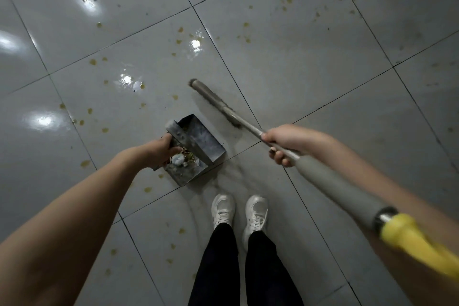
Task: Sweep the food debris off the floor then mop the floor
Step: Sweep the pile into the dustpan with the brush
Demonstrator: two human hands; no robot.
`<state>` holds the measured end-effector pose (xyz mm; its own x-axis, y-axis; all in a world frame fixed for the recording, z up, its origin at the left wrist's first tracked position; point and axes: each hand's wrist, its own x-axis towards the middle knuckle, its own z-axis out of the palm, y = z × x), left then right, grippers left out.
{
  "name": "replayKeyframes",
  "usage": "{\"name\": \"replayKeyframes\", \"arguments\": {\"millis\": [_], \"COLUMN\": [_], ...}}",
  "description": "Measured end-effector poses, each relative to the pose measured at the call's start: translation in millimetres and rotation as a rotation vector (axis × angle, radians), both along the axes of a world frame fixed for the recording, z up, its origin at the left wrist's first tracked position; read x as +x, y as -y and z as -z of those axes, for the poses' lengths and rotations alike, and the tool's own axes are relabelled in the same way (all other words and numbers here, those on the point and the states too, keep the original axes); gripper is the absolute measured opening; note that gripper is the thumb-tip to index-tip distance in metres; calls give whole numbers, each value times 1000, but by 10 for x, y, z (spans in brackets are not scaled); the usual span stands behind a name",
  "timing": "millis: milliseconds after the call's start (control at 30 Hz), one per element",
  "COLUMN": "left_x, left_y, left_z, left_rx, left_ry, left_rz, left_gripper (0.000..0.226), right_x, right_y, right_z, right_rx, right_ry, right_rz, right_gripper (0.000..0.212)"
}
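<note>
Some debris (180, 159) is gathered in the dustpan (201, 143), gripped by the left hand (159, 151); the broom (327, 179) is clasped by the right hand (285, 144). Yellow spots (93, 61) are left across the floor (323, 69) — sweeping is judged part done, mopping not yet begun.

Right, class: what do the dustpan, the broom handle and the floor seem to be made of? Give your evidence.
The dustpan is probably sheet metal: dull grey, scuffed, sharp folded edges. The broom handle looks like bare metal tube with a pale sheen; its matt grey sleeve may be foam or rubber. The floor is likely glazed ceramic tile: glossy reflections, dark grout lines.
</note>
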<state>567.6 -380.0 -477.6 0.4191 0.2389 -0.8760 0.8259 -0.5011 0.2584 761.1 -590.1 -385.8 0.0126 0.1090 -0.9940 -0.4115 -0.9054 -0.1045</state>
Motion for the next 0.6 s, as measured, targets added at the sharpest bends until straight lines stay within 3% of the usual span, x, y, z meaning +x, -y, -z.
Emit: {"name": "replayKeyframes", "arguments": {"millis": [233, 333, 400, 467, 600], "left_x": [56, 44, 14, -23, -19], "left_y": [90, 71, 72, 93, 155], "left_z": [66, 65, 58, 47, -86], "left_rx": [-13, 35, 56, 50, 16], "left_ry": [30, 16, 23, 32, 47], "left_rz": [7, -8, -11, -17, -19], "left_gripper": [39, 40, 39, 37, 34], "right_x": [-135, 12, 75, 107, 145], "right_y": [45, 174, 254, 343, 508], "right_z": [-12, -126, -204, -271, -451], "right_rx": [-7, -19, -21, -22, -55], "right_ry": [-321, -471, -493, -465, -343], "right_rz": [239, 384, 379, 364, 375], "right_gripper": [29, 58, 74, 77, 61]}}
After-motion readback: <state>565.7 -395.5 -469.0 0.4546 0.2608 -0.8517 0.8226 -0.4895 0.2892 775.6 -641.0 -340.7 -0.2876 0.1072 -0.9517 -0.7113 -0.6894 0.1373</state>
